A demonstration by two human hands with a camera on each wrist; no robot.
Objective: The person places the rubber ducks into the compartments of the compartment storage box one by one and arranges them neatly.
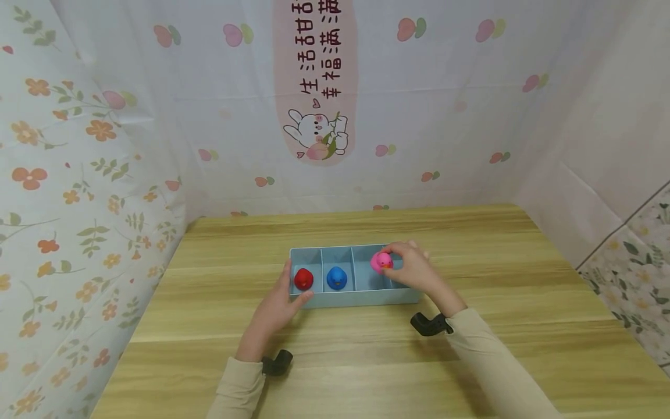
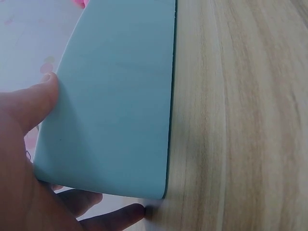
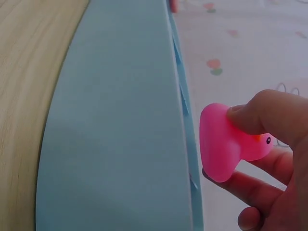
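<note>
A long light-blue divided box (image 1: 356, 299) lies on the table. In its leftmost compartment sits a red rubber duck (image 1: 303, 279), and a blue rubber duck (image 1: 337, 278) sits in the compartment beside it. My left hand (image 1: 274, 311) holds the box at its left end, the thumb on the long near side and the fingers round the short end. Between thumb and fingers, my right hand (image 1: 416, 270) pinches a pink rubber duck (image 3: 219, 144). In the right wrist view that duck is beyond the rim, and the head view shows it over the right part of the box.
The wood-grain table (image 1: 345, 378) extends around the box on every side. A printed white cloth (image 1: 419, 116) hangs behind it, and a flowered cloth (image 1: 78, 203) runs along the left. A black wrist mount (image 1: 430, 324) sits on the right wrist, another (image 1: 277, 363) on the left.
</note>
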